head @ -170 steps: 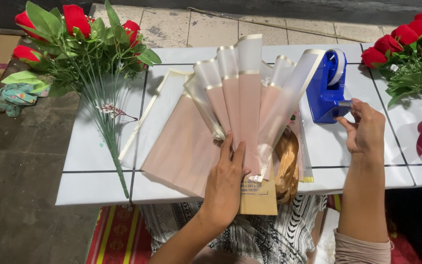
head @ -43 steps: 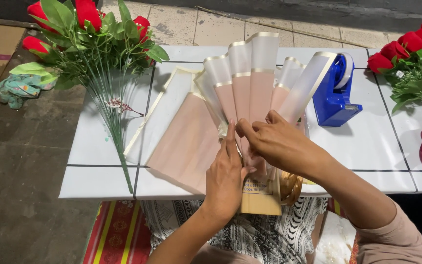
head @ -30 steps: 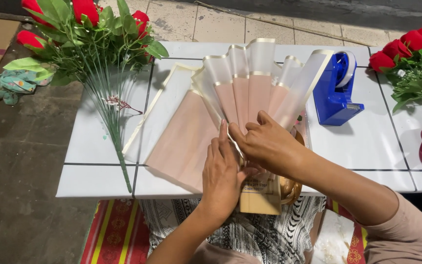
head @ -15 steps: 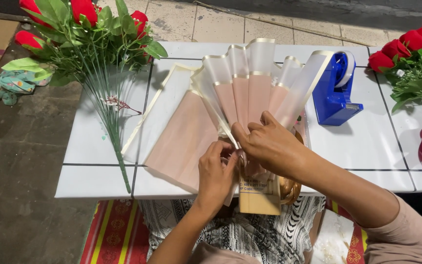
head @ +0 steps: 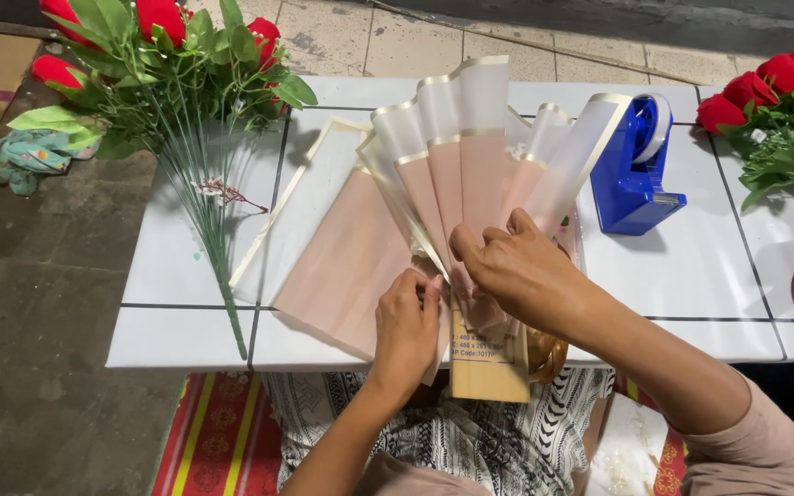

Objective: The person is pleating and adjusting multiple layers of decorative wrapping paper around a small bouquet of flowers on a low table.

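both hands pinch the bottom of the fan of pink wrapping sheets [head: 457, 174], where the folds come together. left hand [head: 406, 326] is curled shut on the low left part, thumb and fingers pressed tight. right hand [head: 512, 266] lies over the middle of the folds with its fingers bent down on them, so it holds the paper too. the fan stands near the front edge of the white table [head: 691, 266], spread out toward the back edge, with a tan paper strip [head: 487, 363] hanging over the front edge below it.

a little while ago the right hand was far off by the blue tape holder [head: 631, 170], near the right side of the table. now it has come back onto the folds, and the left hand has slid lower and closed up. it looks like the folds are being fixed in place.

red roses [head: 176, 55] lie at the back left corner, and more roses [head: 778, 101] at the right edge.
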